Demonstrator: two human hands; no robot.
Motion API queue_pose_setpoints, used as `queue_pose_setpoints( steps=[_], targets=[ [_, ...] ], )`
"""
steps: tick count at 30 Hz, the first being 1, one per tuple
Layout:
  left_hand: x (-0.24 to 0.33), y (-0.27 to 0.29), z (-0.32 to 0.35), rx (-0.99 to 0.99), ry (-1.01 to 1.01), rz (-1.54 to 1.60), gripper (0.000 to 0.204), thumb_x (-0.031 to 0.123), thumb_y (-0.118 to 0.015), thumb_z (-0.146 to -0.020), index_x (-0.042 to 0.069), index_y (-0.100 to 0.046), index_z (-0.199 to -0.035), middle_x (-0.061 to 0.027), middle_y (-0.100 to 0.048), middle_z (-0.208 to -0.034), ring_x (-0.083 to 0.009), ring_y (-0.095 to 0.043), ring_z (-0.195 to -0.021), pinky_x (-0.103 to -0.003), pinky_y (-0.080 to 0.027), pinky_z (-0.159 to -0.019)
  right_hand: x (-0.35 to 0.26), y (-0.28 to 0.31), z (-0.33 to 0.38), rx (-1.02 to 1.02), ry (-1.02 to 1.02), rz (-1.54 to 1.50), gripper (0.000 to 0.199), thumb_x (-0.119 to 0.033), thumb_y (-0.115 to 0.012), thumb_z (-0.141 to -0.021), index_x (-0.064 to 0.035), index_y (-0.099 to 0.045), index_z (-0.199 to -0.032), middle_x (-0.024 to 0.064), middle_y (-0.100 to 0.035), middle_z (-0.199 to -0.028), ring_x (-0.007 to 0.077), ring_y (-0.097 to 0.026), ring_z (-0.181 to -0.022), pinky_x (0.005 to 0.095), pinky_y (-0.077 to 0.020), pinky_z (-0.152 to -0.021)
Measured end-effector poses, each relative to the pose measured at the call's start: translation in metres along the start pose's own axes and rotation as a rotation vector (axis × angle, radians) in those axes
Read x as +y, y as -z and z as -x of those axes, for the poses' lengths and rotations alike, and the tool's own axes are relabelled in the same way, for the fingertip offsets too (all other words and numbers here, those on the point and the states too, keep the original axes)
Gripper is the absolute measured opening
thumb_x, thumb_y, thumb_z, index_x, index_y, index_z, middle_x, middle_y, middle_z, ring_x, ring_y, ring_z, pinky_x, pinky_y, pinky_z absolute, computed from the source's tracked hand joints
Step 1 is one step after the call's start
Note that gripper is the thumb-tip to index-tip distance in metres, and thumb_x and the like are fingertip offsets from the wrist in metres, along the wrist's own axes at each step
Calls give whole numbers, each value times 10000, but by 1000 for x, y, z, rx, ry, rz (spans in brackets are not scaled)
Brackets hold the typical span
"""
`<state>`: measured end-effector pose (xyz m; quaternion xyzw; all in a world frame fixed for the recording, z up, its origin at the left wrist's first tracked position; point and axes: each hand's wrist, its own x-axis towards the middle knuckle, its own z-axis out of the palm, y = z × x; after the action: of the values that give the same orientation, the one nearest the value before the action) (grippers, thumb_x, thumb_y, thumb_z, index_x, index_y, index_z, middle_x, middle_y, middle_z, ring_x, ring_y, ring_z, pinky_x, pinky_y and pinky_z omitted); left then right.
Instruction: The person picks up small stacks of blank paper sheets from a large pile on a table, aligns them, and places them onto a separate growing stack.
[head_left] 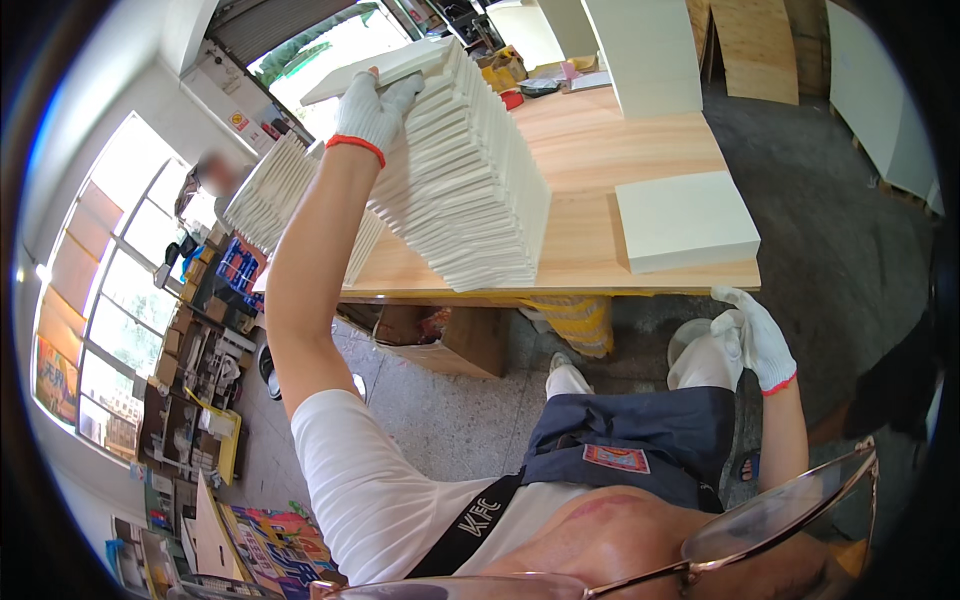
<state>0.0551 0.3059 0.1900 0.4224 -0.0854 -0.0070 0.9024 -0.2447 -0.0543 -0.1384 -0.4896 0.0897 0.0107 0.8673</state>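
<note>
A tall stack of thin white panels (455, 190) stands on a wooden table (570, 225). My left hand (372, 108), in a white knit glove with a red cuff, reaches up to the stack's top and grips the edge of the uppermost white panel (385, 68). That panel juts out to the left over the stack. Low at the table's right front edge is my right hand (762, 345), gloved the same way. Its forefinger is stretched out apart from the other, curled fingers, and nothing shows in it. Closest to it on the table lies a white block-like pile (690, 215).
A second stack of white panels (270, 195) stands to the left. Under the table are a cardboard box (445, 340) and a yellow bundle (575, 325). A tall white board (645, 60) rises at the back. Another person (215, 180) is at the far left.
</note>
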Motion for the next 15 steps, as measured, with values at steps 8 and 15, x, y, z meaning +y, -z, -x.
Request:
queue_pose_setpoints(
  steps=[8,15],
  targets=[
    [-1,-1,9,-18,7,-58,470,166,-448,-1007,-116,-243,-1322,-329,-399,-1389,-463,-442,-1283,-496,-509,-1009,2,4,-2,-30,13,-37,430,-331,-388,-1041,6,-495,-1286,132,-687,-755,126,-551,-429,230,-432,-396],
    [31,45,-6,-118,193,307,460,229,-485,-1007,-33,-315,-1345,-332,-328,-1437,-470,-355,-1349,-558,-431,-1055,9,-6,-14,-27,33,-32,445,-342,-388,-1043,14,-495,-1288,119,-681,-759,117,-548,-452,219,-422,-411]
  ],
)
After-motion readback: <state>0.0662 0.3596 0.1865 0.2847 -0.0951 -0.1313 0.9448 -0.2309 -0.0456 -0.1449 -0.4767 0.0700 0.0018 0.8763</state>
